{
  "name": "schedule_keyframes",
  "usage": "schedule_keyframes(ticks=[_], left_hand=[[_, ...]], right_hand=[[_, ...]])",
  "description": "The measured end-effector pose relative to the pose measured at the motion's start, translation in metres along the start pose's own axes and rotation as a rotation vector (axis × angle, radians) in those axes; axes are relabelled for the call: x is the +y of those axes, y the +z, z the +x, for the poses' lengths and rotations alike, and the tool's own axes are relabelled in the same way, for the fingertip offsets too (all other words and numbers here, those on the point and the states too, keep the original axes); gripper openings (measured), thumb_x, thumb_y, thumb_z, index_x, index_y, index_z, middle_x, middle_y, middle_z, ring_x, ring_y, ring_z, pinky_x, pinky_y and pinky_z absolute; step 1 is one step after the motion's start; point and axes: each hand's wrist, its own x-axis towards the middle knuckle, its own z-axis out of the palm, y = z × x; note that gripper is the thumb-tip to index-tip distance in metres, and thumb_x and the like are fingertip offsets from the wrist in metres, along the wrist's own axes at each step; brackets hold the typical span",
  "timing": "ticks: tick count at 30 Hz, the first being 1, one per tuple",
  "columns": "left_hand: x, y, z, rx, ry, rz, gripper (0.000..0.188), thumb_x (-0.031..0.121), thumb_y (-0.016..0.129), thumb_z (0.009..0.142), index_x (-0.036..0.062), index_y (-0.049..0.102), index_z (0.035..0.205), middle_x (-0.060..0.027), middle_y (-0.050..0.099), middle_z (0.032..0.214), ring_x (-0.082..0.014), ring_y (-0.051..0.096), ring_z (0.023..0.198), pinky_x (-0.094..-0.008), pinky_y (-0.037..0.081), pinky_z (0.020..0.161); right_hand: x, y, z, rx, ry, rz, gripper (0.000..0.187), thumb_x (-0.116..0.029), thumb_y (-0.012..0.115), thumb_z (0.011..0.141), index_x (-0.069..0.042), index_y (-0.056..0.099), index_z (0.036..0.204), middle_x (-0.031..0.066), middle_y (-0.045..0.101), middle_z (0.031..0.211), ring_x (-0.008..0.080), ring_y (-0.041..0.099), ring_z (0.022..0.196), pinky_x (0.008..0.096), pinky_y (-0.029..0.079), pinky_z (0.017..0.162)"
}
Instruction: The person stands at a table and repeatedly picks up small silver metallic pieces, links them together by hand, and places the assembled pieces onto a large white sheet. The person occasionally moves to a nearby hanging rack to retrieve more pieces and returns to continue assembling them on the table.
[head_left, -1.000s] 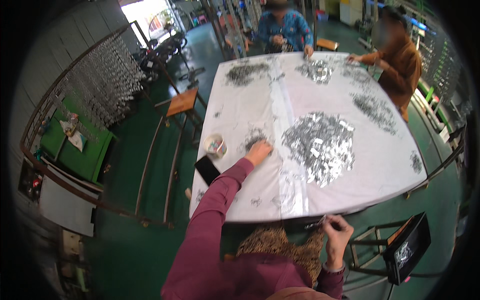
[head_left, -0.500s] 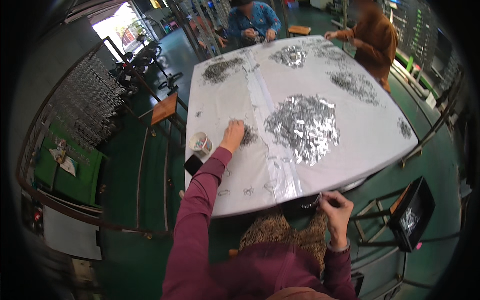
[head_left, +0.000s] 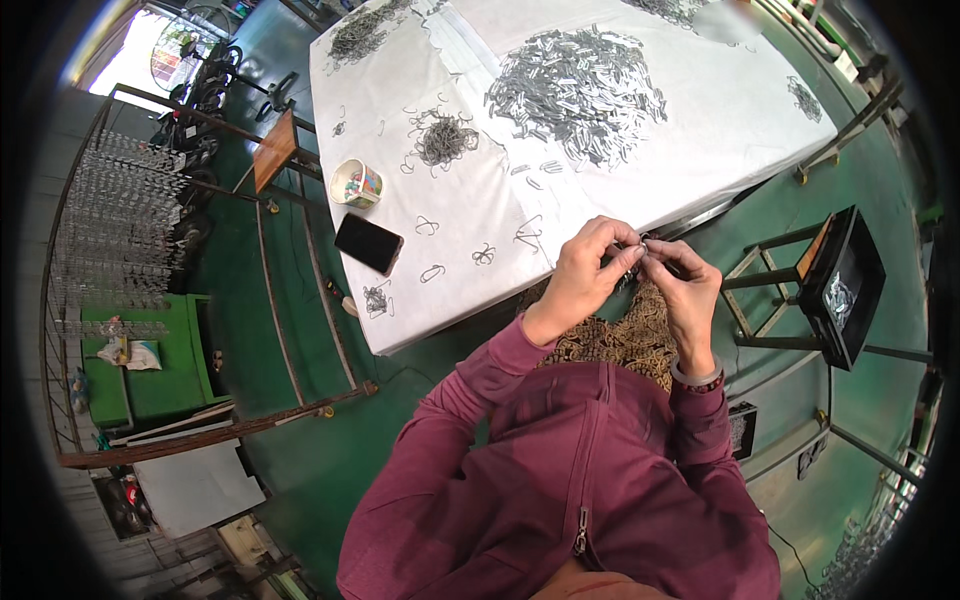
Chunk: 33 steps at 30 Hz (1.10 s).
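Note:
My left hand (head_left: 590,272) and my right hand (head_left: 687,300) meet just past the near table edge, above my lap. Both are closed in a pinch, fingertips almost touching. Between them hangs a short string of small metal pieces (head_left: 627,278), partly covered by the fingers; my right fingertips grip its upper end. What my left fingertips pinch is too small to make out. On the white-covered table (head_left: 570,225), a pile of thin wire hooks (head_left: 446,140) lies left of a large heap of flat silvery metal pieces (head_left: 580,95). Several loose wire hooks (head_left: 484,254) lie nearer me.
A paper cup (head_left: 356,184) with small colourful contents and a black phone (head_left: 369,243) sit by the table's left edge. At right, a black tray (head_left: 862,290) rests on a stool. A rack of hanging metal strings (head_left: 120,220) stands at left.
My left hand has left the wire hook pile and come to my right hand at the near edge. The view has tilted down, so the people across the table are mostly out of it.

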Motion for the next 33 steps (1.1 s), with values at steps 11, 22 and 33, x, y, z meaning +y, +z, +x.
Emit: schedule_keyframes(ticks=[11, 22, 33], left_hand=[[0.009, 0.009, -0.006, 0.128, -0.025, -0.152, 0.012, 0.009, 0.052, 0.095, -0.0032, 0.052, 0.098, -0.0093, 0.066, 0.088, -0.0100, 0.059, 0.084, -0.0249, 0.048, 0.077], [0.013, 0.002, -0.015, 0.089, -0.084, -0.114, 0.008, 0.006, 0.052, 0.094, -0.0007, 0.051, 0.098, -0.0083, 0.067, 0.089, -0.0070, 0.058, 0.072, -0.0208, 0.046, 0.062], [-0.004, 0.013, -0.007, 0.091, -0.025, -0.106, 0.011, 0.005, 0.060, 0.090, -0.0029, 0.058, 0.097, -0.0067, 0.065, 0.085, -0.0121, 0.063, 0.081, -0.0233, 0.049, 0.073]], right_hand=[[0.002, -0.004, 0.046, 0.139, -0.222, -0.124, 0.018, 0.004, 0.060, 0.084, 0.005, 0.066, 0.102, 0.0048, 0.061, 0.080, 0.0088, 0.057, 0.068, 0.0201, 0.045, 0.060], [0.119, 0.005, 0.208, -0.174, -0.650, -0.996, 0.007, 0.002, 0.058, 0.072, 0.004, 0.061, 0.078, 0.0263, 0.055, 0.083, 0.0433, 0.054, 0.080, 0.0451, 0.045, 0.070], [-0.010, -0.017, 0.076, -0.172, 0.045, -0.093, 0.028, 0.004, 0.062, 0.078, 0.006, 0.065, 0.105, 0.0092, 0.067, 0.081, 0.0126, 0.064, 0.069, 0.0232, 0.051, 0.067]])
